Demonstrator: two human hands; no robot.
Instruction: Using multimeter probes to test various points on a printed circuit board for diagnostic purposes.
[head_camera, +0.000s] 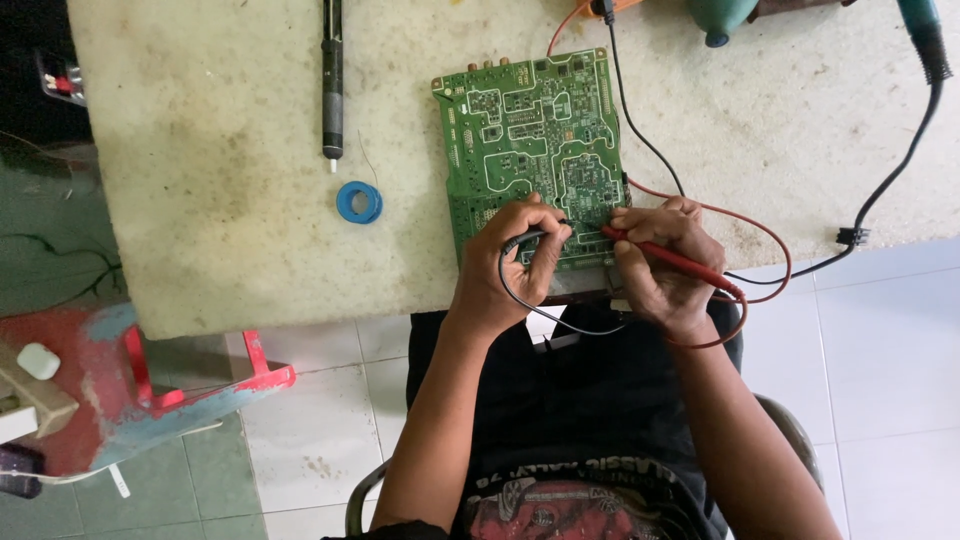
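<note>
A green circuit board (530, 130) lies on a worn pale table (220, 200). My left hand (505, 270) pinches a black test probe (525, 240) with its tip on the board's near part. My right hand (660, 265) grips a red test probe (675, 260), its tip also touching the board close to the black one. Both hands rest at the board's near edge, a few centimetres apart. A black lead (640, 130) and a red lead (760, 235) run from the probes across the table.
A dark soldering tool (332, 80) and a blue solder spool (359, 202) lie left of the board. A teal-handled tool (925, 35) with a black cable (880, 190) sits at the far right. A red and blue stool (150, 390) stands on the tiled floor at left.
</note>
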